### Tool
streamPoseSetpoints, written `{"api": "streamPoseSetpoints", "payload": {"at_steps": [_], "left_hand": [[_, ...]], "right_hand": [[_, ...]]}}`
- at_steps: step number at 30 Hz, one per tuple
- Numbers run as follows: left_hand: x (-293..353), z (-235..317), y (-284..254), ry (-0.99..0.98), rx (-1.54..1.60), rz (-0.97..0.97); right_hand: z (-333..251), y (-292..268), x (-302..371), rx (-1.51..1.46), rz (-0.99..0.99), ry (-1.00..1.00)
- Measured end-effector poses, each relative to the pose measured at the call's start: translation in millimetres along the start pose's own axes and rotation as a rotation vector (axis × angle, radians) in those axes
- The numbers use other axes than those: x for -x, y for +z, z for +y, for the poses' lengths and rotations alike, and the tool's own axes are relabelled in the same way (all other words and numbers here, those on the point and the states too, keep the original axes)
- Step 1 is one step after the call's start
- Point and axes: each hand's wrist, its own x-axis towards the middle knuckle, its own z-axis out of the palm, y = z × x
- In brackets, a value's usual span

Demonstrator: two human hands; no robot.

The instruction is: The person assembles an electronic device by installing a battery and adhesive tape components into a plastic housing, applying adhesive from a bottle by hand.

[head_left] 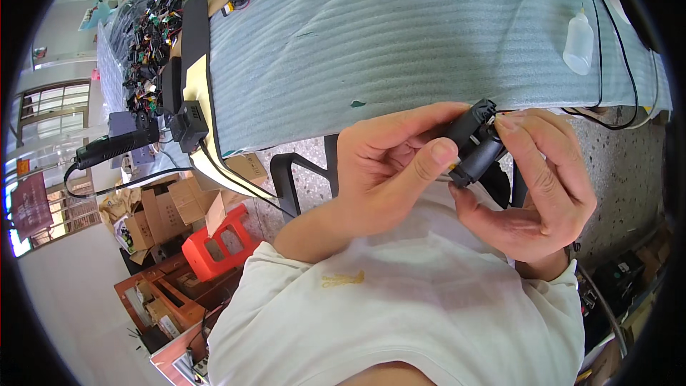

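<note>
2 hands, left hand (389,171) and right hand (543,186), are clamped together on our black connector (475,144), held above our lap, off the surface (400,50). We judge fitting mid-way; seating isn't visible.

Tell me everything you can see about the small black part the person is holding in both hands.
The small black part looks like moulded plastic, blocky, made of two or more pieces meeting at an angle. It is held in the air above the table's near edge, in front of the person's chest. The left hand pinches it from the left with thumb and fingers; the right hand grips its right side. Thin wires seem to run from it; finer details are hidden.
</note>
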Motion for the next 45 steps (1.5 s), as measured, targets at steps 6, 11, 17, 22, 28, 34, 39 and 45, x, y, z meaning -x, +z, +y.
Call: {"api": "streamPoseSetpoints", "payload": {"at_steps": [6, 11, 17, 22, 28, 34, 39, 45], "left_hand": [[0.2, -0.4, -0.7, 0.021, -0.047, -0.029], [0.8, -1.3, 0.1, 0.006, -0.059, -0.017], [8.9, -10.8, -12.4, -0.081, 0.068, 0.113], [10.8, -12.7, -7.0, -0.054, 0.090, 0.136], [10.3, -9.8, -3.2, -0.037, 0.109, 0.119], [11.9, -9.4, -6.1, -0.005, 0.044, 0.105], [12.1, -12.1, -7.2, 0.029, 0.007, 0.131], [11.9, -9.6, -9.5, -0.039, 0.013, 0.075]], "right_hand": [[-3.4, -6.6, 0.3, -0.010, -0.040, 0.040], [-2.6, 1.0, 4.8, -0.008, 0.043, 0.007], [-11.0, -10.5, -4.0, 0.012, -0.033, 0.060], [-5.9, -1.1, -2.2, 0.055, -0.010, 0.001], [-5.5, 2.4, -1.6, 0.109, -0.043, -0.016], [-7.0, 2.0, -5.3, 0.126, -0.079, -0.026], [-7.4, 2.6, -5.7, 0.144, -0.095, -0.032], [-8.0, 1.6, -5.2, 0.149, -0.098, -0.029]]}}
